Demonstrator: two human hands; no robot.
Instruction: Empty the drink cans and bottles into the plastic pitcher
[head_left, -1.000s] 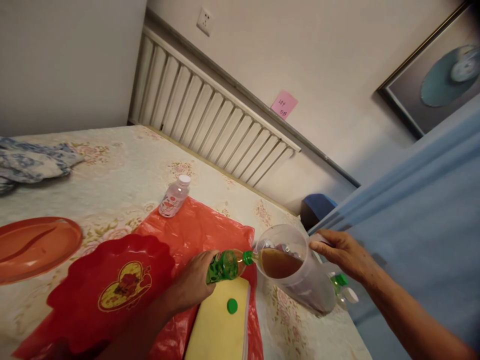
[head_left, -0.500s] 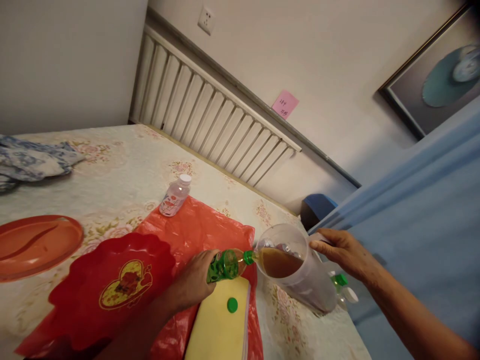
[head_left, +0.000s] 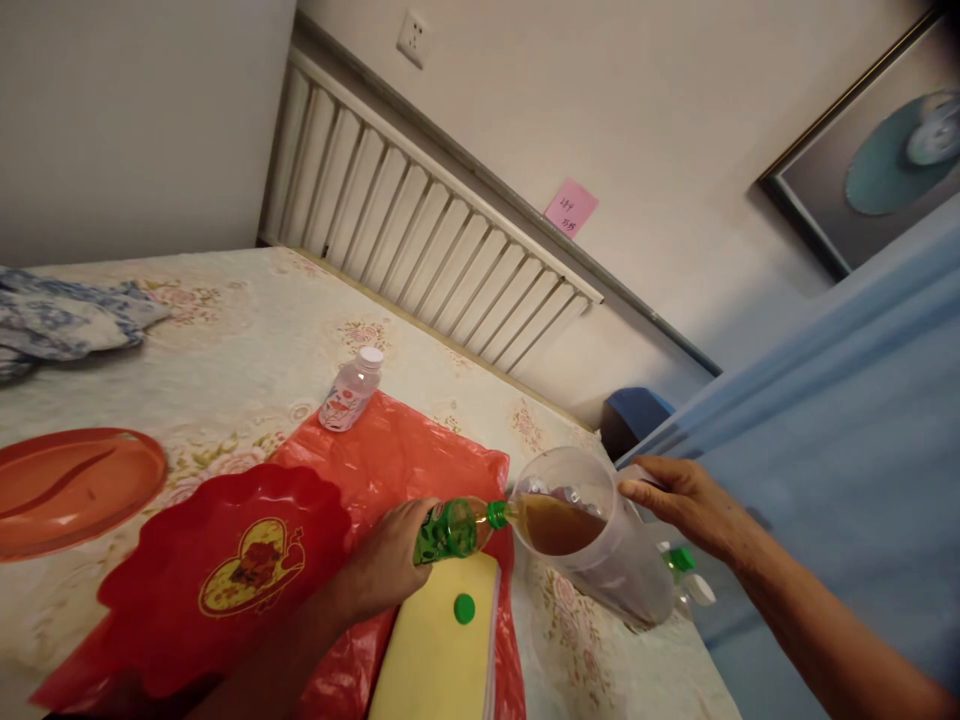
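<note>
My left hand (head_left: 390,560) is closed around a plastic drink bottle (head_left: 459,528) with a green label, held on its side. Its open neck meets the rim of a clear plastic pitcher (head_left: 630,570), and brownish liquid (head_left: 562,525) lies inside the pitcher near the mouth. My right hand (head_left: 686,500) grips the pitcher's handle at the right; the pitcher leans toward the bottle. Below the bottle, a green cap (head_left: 464,608) rests on a yellow notebook (head_left: 435,650).
A red scalloped tray (head_left: 172,560) and the notebook lie on a red plastic sheet (head_left: 427,440). Nearby are a small white-capped bottle (head_left: 351,392), an orange oval lid (head_left: 75,490) and a patterned cloth (head_left: 75,318). Capped bottles (head_left: 682,575) stand behind the pitcher, before a blue curtain (head_left: 847,450).
</note>
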